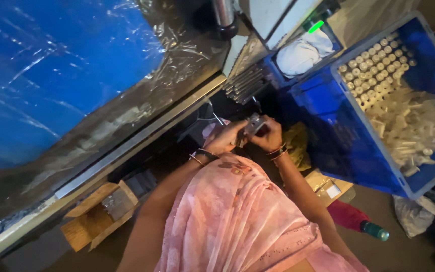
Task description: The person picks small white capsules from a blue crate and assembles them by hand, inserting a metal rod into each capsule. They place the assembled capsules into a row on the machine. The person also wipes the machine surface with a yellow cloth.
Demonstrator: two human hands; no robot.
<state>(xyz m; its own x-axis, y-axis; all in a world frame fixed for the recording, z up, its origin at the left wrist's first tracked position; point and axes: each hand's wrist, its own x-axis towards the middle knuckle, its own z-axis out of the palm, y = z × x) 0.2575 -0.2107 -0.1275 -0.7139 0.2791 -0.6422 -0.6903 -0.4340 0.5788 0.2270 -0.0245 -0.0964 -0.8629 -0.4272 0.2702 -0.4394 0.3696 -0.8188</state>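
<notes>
- Right now both hands meet at the middle of the view, just above the pink draped cloth (237, 216) that covers the person's front.
- The left hand (226, 141) and the right hand (269, 137) close together on one small grey metal part (254, 124); fingers wrap it from both sides, so the grip is a narrow, two-handed hold on that piece.
- The metal part sits between the two hands, raised slightly off the dark work surface, near the row of metal rods (245, 83) at the machine's edge.
- Its long axis seems to run on a slant, from lower left up toward the upper right, with the free end pointing up and away from the person; the fingers hide the lower end, so I cannot tell how it ends.
- How far along? My judgement: mid-stream. The blue crate (328, 121) on the right holds a neat block of upright white cylinders (376, 63) and a loose heap of white pieces (411, 126), so plenty has been handled, and the part in hand is not yet set down anywhere.
- Around the edges: a white cloth (300, 53) in a smaller blue bin, a wooden box (96, 214) lower left, a red bottle with a green cap (356, 219) lying on the floor, and a clear plastic sheet (66, 75) over the blue panel at left.
</notes>
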